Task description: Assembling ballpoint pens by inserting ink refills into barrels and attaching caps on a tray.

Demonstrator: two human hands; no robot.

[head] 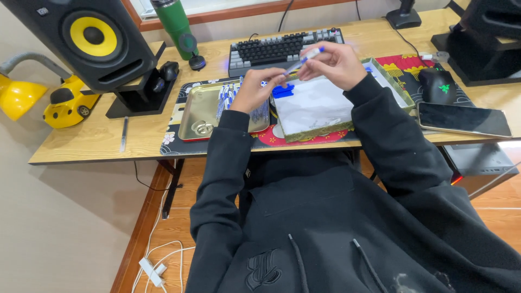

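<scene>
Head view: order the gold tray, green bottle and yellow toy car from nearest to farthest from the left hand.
From the left hand:
1. Gold tray, directly beneath and beside the hand.
2. Green bottle, standing farther back on the desk, to the left.
3. Yellow toy car, at the desk's far left edge.

Bright even light, sharp, edges bowed

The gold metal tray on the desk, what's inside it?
The gold tray holds a bunch of blue-and-white pens and, near its front corner, a small ring-shaped metal piece. The left hand, pinching a pen with the right hand, hides the tray's right part.
</scene>
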